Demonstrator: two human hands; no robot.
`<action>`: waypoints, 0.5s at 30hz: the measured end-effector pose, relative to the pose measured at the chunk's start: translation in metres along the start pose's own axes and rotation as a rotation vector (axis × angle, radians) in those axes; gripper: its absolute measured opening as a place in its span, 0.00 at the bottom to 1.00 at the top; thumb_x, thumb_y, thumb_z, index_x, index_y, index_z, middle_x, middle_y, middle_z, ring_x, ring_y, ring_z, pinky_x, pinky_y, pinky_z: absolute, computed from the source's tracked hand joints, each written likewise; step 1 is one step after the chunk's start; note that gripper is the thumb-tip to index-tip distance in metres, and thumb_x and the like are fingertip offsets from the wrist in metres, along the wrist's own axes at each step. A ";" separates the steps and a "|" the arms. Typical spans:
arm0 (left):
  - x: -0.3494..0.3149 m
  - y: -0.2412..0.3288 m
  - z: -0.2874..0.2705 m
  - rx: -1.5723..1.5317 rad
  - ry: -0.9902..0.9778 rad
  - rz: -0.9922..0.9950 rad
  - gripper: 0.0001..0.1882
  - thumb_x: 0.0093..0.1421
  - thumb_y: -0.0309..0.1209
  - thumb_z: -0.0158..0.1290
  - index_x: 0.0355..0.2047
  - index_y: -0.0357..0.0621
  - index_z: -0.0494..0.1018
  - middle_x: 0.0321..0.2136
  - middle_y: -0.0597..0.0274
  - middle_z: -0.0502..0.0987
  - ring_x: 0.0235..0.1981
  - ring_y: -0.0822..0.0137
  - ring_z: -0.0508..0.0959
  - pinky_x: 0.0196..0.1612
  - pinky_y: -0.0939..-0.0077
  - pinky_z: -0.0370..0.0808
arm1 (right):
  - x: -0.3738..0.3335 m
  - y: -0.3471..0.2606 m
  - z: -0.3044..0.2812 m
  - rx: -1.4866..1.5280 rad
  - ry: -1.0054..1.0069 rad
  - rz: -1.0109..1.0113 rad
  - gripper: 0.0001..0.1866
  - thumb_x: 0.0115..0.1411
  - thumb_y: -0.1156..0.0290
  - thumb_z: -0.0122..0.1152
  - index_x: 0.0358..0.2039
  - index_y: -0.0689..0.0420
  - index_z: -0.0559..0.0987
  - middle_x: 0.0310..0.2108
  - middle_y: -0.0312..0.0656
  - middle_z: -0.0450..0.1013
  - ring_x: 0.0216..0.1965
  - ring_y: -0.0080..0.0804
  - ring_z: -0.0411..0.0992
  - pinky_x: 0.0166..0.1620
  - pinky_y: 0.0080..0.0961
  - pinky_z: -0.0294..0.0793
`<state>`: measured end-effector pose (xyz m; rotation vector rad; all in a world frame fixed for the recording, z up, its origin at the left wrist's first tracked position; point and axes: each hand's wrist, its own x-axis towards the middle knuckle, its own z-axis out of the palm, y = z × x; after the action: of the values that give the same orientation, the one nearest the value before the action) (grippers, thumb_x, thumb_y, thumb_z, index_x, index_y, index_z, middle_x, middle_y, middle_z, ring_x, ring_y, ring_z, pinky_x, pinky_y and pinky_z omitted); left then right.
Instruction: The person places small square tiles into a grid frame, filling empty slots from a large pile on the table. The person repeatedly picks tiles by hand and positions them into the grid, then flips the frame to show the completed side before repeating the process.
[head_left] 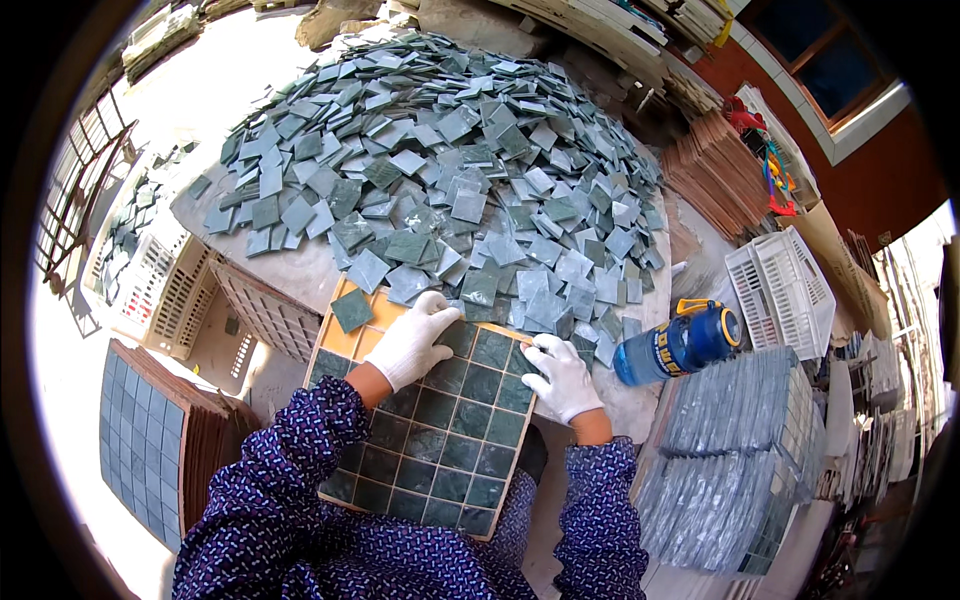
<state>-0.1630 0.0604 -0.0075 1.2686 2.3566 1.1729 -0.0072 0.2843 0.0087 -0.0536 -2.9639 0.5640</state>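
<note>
The bench (313,270) carries a pile (450,160) of tiles at 12 o'clock. Toward 6 o'clock lies the tray (384,312), mostly filled, with bare cells at its 11 o'clock corner; each tile should sit flat and square there, gaps even, the tray held steady. The bottle (670,350) at 3 o'clock bears bold yellow lettering. The left hand (410,342), at the tray's 12 o'clock, is curled; whether it pinches anything I cannot tell. The right hand (563,380) spreads against its 2 o'clock edge. A loose tile (351,311) lies askew at 11 o'clock.
</note>
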 end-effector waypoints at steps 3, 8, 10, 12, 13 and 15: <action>-0.013 0.000 0.008 0.206 0.012 0.147 0.23 0.48 0.24 0.57 0.46 0.35 0.67 0.45 0.48 0.67 0.44 0.50 0.72 0.44 0.66 0.74 | -0.001 -0.004 0.008 -0.014 0.046 -0.011 0.19 0.50 0.70 0.65 0.45 0.53 0.78 0.47 0.41 0.70 0.49 0.43 0.68 0.51 0.36 0.71; -0.035 0.018 0.063 0.703 0.111 0.067 0.29 0.54 0.34 0.52 0.52 0.26 0.65 0.51 0.43 0.66 0.54 0.48 0.66 0.55 0.64 0.68 | 0.005 -0.036 0.014 -0.164 0.125 0.152 0.17 0.51 0.69 0.64 0.44 0.54 0.77 0.48 0.43 0.71 0.47 0.45 0.70 0.49 0.38 0.72; -0.041 0.030 0.065 0.677 0.093 0.030 0.33 0.54 0.39 0.54 0.55 0.27 0.64 0.57 0.42 0.63 0.58 0.46 0.62 0.60 0.58 0.62 | 0.023 -0.056 0.016 -0.122 0.206 0.132 0.17 0.52 0.67 0.63 0.43 0.54 0.77 0.47 0.44 0.72 0.47 0.45 0.71 0.49 0.39 0.72; -0.053 0.034 0.056 0.542 0.033 0.164 0.36 0.53 0.44 0.56 0.56 0.31 0.64 0.59 0.45 0.62 0.61 0.48 0.60 0.63 0.49 0.55 | 0.051 -0.070 0.022 -0.001 0.241 0.093 0.17 0.53 0.65 0.63 0.43 0.54 0.77 0.46 0.45 0.73 0.47 0.45 0.71 0.49 0.39 0.72; -0.066 0.038 0.055 0.470 0.024 0.189 0.34 0.52 0.44 0.57 0.55 0.35 0.66 0.57 0.49 0.65 0.61 0.51 0.61 0.64 0.47 0.52 | 0.066 -0.076 0.029 0.016 0.179 0.073 0.19 0.53 0.62 0.63 0.45 0.55 0.76 0.45 0.47 0.73 0.46 0.46 0.73 0.49 0.40 0.72; -0.090 0.046 0.044 0.348 -0.035 0.227 0.29 0.51 0.42 0.58 0.50 0.39 0.70 0.53 0.52 0.68 0.59 0.53 0.64 0.63 0.45 0.52 | 0.099 -0.104 0.041 -0.020 0.024 0.180 0.26 0.53 0.56 0.65 0.48 0.55 0.72 0.45 0.48 0.73 0.45 0.48 0.73 0.46 0.40 0.73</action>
<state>-0.0583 0.0284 -0.0177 1.6897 2.5193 0.8062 -0.1123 0.1782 0.0208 -0.3291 -2.9599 0.5498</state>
